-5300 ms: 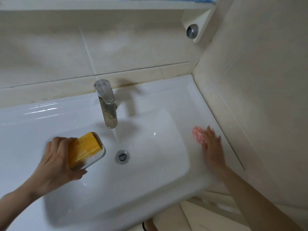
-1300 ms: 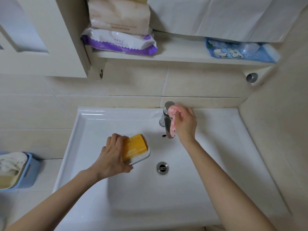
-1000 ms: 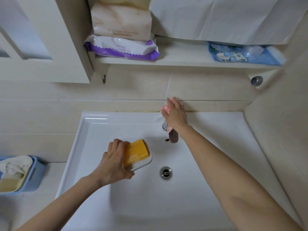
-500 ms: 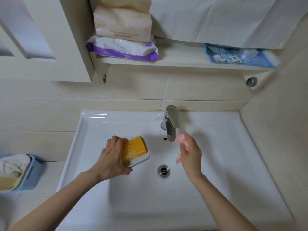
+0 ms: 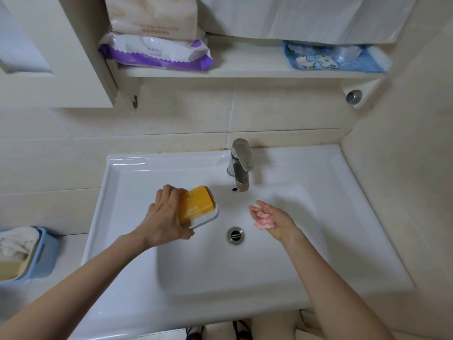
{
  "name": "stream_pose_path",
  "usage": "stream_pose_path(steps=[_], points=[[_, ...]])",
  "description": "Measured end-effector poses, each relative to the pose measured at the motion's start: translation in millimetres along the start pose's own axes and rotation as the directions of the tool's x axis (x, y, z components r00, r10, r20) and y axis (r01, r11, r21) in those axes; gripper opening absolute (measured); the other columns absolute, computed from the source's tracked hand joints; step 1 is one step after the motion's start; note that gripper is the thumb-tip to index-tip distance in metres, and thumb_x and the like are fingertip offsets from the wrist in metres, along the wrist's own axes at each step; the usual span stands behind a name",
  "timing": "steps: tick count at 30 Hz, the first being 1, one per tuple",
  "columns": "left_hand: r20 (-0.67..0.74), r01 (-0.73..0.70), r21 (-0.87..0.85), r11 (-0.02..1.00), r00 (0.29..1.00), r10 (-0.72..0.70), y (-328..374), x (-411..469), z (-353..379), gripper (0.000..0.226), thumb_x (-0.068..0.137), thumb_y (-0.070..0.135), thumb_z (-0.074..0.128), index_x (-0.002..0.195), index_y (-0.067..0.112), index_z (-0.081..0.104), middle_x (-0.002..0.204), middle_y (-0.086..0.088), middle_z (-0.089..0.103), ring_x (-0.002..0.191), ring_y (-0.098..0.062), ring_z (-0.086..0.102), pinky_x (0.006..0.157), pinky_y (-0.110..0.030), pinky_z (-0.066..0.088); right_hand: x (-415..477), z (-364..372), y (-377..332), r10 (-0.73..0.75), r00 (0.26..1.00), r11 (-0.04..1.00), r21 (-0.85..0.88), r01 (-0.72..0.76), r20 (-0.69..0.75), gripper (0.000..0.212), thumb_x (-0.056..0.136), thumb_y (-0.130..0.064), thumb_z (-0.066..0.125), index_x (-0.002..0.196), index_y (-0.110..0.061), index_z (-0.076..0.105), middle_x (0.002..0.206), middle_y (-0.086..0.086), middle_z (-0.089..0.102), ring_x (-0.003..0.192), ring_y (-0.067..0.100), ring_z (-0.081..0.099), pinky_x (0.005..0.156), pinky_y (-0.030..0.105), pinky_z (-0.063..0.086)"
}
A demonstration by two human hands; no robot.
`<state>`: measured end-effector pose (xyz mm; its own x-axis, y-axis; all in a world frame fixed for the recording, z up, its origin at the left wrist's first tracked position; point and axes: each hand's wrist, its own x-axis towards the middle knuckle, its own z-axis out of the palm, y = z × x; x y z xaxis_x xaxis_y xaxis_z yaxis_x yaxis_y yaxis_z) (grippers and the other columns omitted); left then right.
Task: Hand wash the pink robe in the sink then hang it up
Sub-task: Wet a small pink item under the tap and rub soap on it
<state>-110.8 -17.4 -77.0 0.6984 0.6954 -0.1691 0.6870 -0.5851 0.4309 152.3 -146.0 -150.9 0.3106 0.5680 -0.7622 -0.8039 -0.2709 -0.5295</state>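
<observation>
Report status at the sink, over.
Left hand grips soap dish with yellow bar. Right hand holds wadded pink cloth near tap. No water running, nothing blocking.

White sink (image 5: pixel 318 182) under a wall shelf (image 5: pixel 245 66), tiled floor (image 5: pixel 71 246) to the left.

A steel faucet (image 5: pixel 241 165) stands on the sink's back deck and a round metal drain (image 5: pixel 235 235) sits in the basin floor. A white soap dish (image 5: pixel 208 218) with a yellow bar (image 5: pixel 196 203) is at the basin's left slope, gripped by the left hand (image 5: pixel 166 217); whether it rests on the porcelain cannot be told. On the shelf lie a purple-and-white packet (image 5: pixel 157 54) with a beige bag (image 5: pixel 152 15) on top, and a blue cartoon-printed packet (image 5: pixel 328 57) at the right end. A blue basket (image 5: pixel 43 256) holding white cloth (image 5: pixel 17 241) stands on the floor.
</observation>
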Motion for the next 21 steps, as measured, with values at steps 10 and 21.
stream_pose_path(steps=[10, 21], points=[[0.016, -0.021, 0.021, 1.000, 1.000, 0.021, 4.7, -0.2, -2.4, 0.112, 0.037, 0.066, 0.058, 0.133, 0.015, 0.032, 0.119, 0.000, 0.030, 0.108, -0.018, 0.031, 0.087, -0.040, 0.046, 1.1, 36.4, -3.4, -0.133, 0.897, 0.979, -0.195, 0.054, -0.421, 0.027, 0.065, 0.006, 0.028, 0.050, -0.013, 0.040, 0.041, 0.005, 0.028, 0.035, 0.012, 0.016, 0.050, 0.016, 0.023], [0.004, -0.026, 0.012, 1.000, 1.000, 0.026, 7.1, -2.9, -3.6, 0.105, 0.044, 0.056, 0.068, 0.133, 0.014, 0.032, 0.121, -0.002, 0.031, 0.110, -0.019, 0.032, 0.088, -0.040, 0.045, 2.1, 29.5, -5.1, 0.022, 0.981, 0.999, -0.025, -0.027, -0.191, 0.012, 0.070, -0.004, 0.033, 0.061, -0.013, 0.035, 0.051, 0.002, 0.035, 0.034, 0.015, 0.023, 0.046, 0.014, 0.026]])
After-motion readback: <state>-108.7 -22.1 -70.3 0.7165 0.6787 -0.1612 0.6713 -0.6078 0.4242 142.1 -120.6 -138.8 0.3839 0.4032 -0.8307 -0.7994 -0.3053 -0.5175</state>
